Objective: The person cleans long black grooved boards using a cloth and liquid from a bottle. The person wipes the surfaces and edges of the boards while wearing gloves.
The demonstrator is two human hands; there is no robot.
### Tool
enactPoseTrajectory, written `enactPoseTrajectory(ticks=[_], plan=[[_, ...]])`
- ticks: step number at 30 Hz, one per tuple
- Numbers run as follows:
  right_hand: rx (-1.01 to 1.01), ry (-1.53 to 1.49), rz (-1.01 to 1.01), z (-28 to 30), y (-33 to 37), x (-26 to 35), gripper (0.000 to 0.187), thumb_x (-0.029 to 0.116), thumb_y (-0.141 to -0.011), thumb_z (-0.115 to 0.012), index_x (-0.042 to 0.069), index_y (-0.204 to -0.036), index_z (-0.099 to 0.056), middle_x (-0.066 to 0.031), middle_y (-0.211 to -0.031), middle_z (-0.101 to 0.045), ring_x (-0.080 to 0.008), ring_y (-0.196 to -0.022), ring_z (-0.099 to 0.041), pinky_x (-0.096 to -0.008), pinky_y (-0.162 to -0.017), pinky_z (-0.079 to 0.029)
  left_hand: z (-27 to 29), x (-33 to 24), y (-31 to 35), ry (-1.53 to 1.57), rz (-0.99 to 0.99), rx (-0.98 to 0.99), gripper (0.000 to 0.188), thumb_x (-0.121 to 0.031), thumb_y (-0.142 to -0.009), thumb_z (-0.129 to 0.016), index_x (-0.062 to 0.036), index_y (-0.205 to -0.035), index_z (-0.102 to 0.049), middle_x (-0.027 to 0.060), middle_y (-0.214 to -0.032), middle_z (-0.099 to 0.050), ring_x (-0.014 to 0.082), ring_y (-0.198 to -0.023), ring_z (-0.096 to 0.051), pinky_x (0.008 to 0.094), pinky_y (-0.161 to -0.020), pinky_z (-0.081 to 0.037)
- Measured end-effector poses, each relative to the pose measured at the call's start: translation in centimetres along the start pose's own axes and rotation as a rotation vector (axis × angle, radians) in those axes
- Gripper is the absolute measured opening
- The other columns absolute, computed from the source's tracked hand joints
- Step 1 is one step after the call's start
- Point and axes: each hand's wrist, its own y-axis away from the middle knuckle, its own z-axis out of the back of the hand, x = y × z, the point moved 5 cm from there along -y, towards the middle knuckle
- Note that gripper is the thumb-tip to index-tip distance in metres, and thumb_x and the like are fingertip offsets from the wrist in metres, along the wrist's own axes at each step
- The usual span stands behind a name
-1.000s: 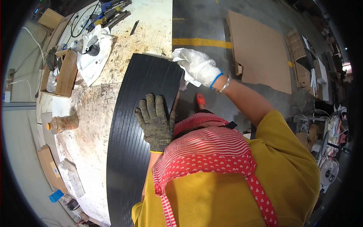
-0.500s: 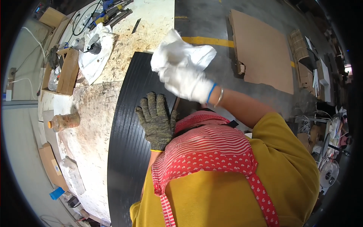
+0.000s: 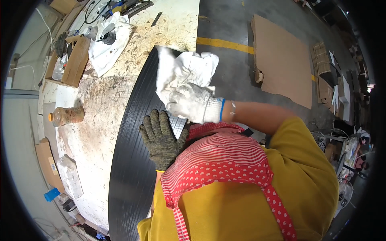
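A long black ribbed panel (image 3: 132, 148) lies along the edge of the workbench, in front of my body. My left hand (image 3: 161, 140), in a dark grey-green knit glove, rests flat on the panel with its fingers spread and holds nothing. A white cloth (image 3: 193, 68) is bunched in my right hand (image 3: 191, 102), which wears a white glove with a blue cuff. The fingers are closed round the cloth, and it spreads over the panel's far part. Part of the cloth is smeared by motion.
On the stained white workbench (image 3: 100, 104) lie a plastic bottle with an orange cap (image 3: 67, 115), an open cardboard box (image 3: 74, 60), another white cloth (image 3: 108, 52) and a thin dark blade-like strip (image 3: 157, 19). A large cardboard sheet (image 3: 281, 60) lies on the floor at the right.
My right hand has come nearer and lower with the white cloth, which now lies over the panel. The left hand stays flat on the panel. The whole view has shifted slightly.
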Motion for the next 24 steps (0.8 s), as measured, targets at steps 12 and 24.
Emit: enactPoseTrajectory(ticks=[12, 24], plan=[[0.000, -0.235, -0.186, -4.1, 0.4, -6.3, 0.015, 0.020, -0.084, -0.062, 0.009, -0.087, -0.072, -0.0150, -0.083, -0.071, -0.0285, -0.080, -0.071, -0.0412, -0.077, -0.058, 0.3, -0.3, -0.5, 0.036, -0.012, 0.006, 0.085, -0.062, -0.082, -0.061, -0.0069, -0.145, -0.043, 0.0174, -0.153, -0.039, 0.0411, -0.141, -0.033, 0.0586, -0.117, -0.019], [0.015, -0.169, -0.117, -2.7, 3.5, -16.6, 0.032, 0.031, -0.082, -0.067, 0.010, -0.105, -0.072, -0.0121, -0.109, -0.068, -0.0305, -0.114, -0.057, -0.0396, -0.087, -0.053, 1.0, -0.2, -0.3, 0.027, 0.031, -0.014, 0.086, -0.058, -0.080, -0.068, -0.0082, -0.145, -0.044, 0.0183, -0.151, -0.040, 0.0418, -0.139, -0.036, 0.0581, -0.115, -0.024]])
